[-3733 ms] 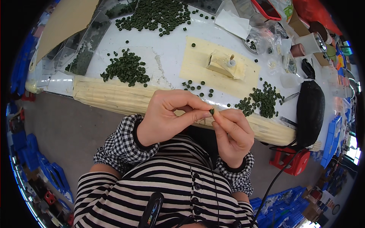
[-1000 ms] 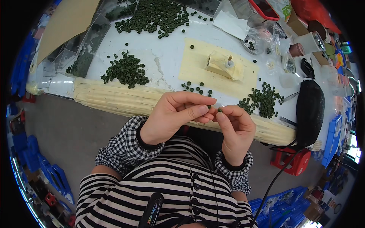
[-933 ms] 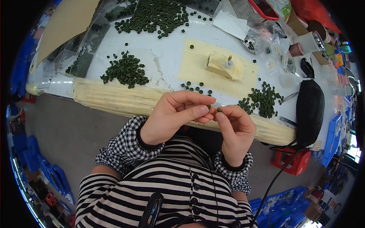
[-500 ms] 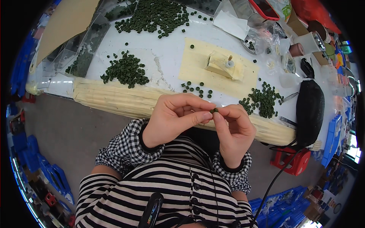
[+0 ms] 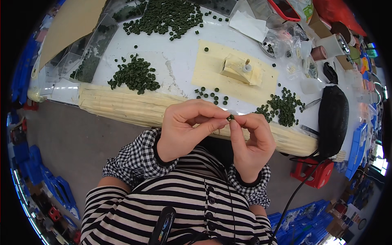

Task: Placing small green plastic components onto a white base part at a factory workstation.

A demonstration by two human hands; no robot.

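Observation:
Between the fingertips of both hands is a small dark green ring-shaped part [image 5: 230, 117], held in front of the table's padded edge. My left hand [image 5: 188, 126] pinches it from the left with thumb and forefinger. From the right, the thumb and forefinger of my right hand [image 5: 253, 139] close on the same piece. Fingers cover much of it. Just beyond my hands lie several loose green parts [image 5: 212, 95]. A pile of green parts [image 5: 283, 107] sits right of my right hand, and another pile [image 5: 136, 75] lies farther left.
A tape-wrapped block with an upright peg [image 5: 243, 70] stands on a yellow sheet [image 5: 204, 65]. The largest green heap [image 5: 163, 18] is at the back, beside clear trays [image 5: 96, 45]. At right are a black padded object [image 5: 334, 118], tweezers [image 5: 312, 103] and a red stool [image 5: 312, 173].
My fingers have shifted slightly around the small green part, and the left thumb has drawn back a little. The piles and the block stay where they were.

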